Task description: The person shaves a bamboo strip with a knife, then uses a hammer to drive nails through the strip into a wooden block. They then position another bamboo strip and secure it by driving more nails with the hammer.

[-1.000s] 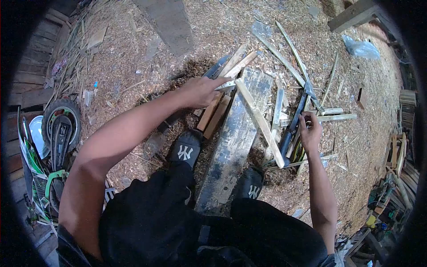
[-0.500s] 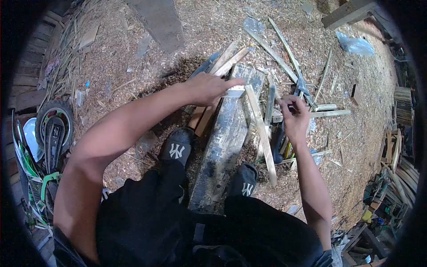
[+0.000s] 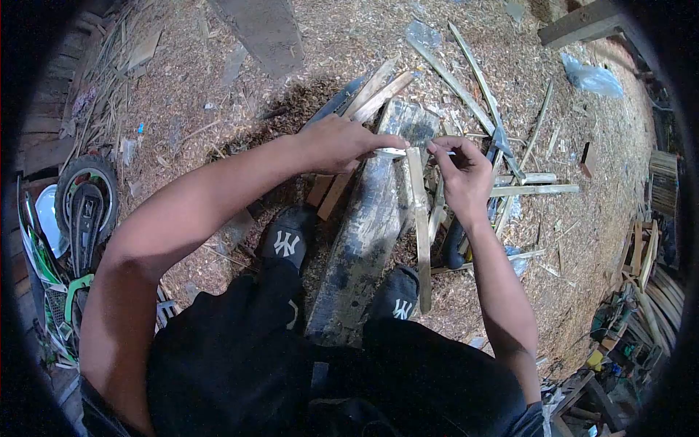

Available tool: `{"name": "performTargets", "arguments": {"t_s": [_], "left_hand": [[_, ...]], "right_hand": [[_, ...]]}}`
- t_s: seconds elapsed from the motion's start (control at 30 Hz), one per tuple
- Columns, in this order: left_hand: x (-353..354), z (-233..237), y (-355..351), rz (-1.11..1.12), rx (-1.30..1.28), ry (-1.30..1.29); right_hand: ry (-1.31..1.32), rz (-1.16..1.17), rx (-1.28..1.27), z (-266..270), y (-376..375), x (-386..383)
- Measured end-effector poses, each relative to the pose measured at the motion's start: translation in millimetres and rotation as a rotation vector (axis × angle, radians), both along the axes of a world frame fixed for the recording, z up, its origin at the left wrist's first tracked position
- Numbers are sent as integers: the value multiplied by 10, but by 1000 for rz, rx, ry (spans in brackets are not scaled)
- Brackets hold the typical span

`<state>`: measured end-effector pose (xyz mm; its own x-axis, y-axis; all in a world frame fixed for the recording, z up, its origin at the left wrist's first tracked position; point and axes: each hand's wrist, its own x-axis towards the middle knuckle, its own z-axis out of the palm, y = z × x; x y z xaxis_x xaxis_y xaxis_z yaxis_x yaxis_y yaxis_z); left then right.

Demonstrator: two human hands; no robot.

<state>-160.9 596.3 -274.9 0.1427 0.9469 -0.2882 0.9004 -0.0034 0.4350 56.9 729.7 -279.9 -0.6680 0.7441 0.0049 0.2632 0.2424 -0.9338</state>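
Note:
My left hand is closed on a small pale wood piece over the upper part of a worn, paint-stained beam. A long thin wood strip slants down from just right of that piece, its top end near my left thumb. Close to the strip's top, my right hand has its thumb and index finger pinched together; what they hold, if anything, is too small to make out. A dark curved tool handle lies below my right hand.
Wood strips and a saw-like tool lie on the chip-covered ground beyond my right hand. My sandalled feet flank the beam. A wheel is at the left, a plastic bag upper right, scrap wood at the right.
My right hand has moved left and slightly up, closer to my left hand. The long strip has swung to a steeper angle, and the small pale piece has tilted.

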Motion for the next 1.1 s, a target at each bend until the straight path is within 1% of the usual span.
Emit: {"name": "performTargets", "arguments": {"t_s": [0.13,0.2,0.3,0.83,0.9,0.93,1.0,1.1], "left_hand": [[-11,-6,-3,23,9,-17],[-17,-8,-6,25,35,-31],[-26,3,3,14,37,-12],[-21,-3,19,21,67,2],[-10,12,30,21,54,5],[-7,6,34,31,48,-3],[-10,-11,32,42,42,-10],[-18,-33,30,29,65,-39]], "right_hand": [[-56,29,-1,28,-14,-17],[-52,71,115,21,-17,-26],[-41,100,155,-1,-18,-41],[-40,113,233,-37,-19,-66],[-30,139,341,-37,-12,-73],[-30,140,340,-37,-12,-78],[-45,74,219,-37,-11,-85],[-74,90,207,-41,28,-69]]}}
